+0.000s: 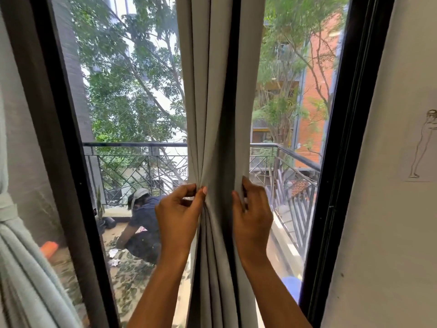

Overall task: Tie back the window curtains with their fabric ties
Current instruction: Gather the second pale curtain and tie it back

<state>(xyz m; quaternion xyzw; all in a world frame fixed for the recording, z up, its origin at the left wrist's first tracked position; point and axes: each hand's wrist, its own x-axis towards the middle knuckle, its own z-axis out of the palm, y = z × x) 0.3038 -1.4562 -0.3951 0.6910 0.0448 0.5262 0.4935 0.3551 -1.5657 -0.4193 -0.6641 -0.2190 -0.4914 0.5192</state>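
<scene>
Head view: the grey curtain (212,114) hangs bunched at the window's middle. The left hand (177,214) pinches its folds between thumb and curled fingers. The right hand (253,214) curls round the far edge, fingertips hidden behind the cloth. At the left border a pale curtain (23,268), cut off, is bound by its fabric tie (7,209).

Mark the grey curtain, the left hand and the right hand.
grey curtain (214,95): head view, on a pale fold in its upper half.
left hand (178,215): head view, on the back of the hand.
right hand (254,216): head view, on the back of the hand.
</scene>
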